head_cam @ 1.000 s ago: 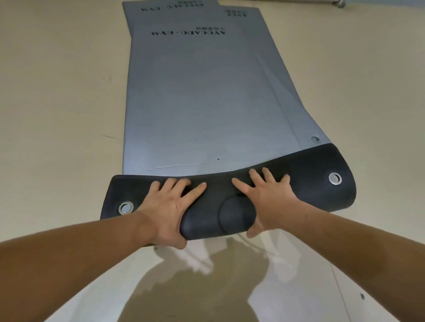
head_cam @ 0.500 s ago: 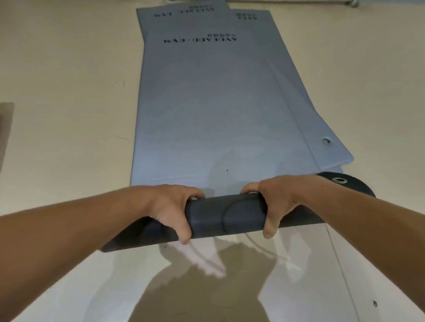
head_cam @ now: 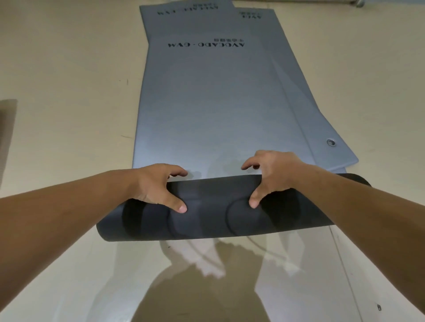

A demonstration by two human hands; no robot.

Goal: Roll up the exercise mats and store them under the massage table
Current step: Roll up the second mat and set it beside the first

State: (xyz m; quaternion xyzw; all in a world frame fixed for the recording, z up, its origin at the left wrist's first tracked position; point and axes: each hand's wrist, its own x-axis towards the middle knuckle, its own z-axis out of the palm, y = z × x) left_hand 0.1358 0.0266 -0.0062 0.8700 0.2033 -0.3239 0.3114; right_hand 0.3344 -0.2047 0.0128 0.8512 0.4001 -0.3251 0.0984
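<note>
A grey exercise mat with black lettering lies flat on the floor, running away from me. Its near end is turned into a dark roll showing the black underside. My left hand grips the roll left of centre, fingers curled over its far side, thumb on the near face. My right hand grips it right of centre the same way. A second grey mat lies underneath, sticking out on the right with a metal eyelet near its corner. A third mat's end shows at the far left top.
Shiny beige floor surrounds the mats on both sides and in front of me, with my shadow on it. A dark strip shows at the left edge. A metal foot or caster sits at the far top right.
The flat folded end became a thicker roll. My hands went from pressing flat on the fold to curling round the roll, which has moved farther along the mat and covers its eyelets.
</note>
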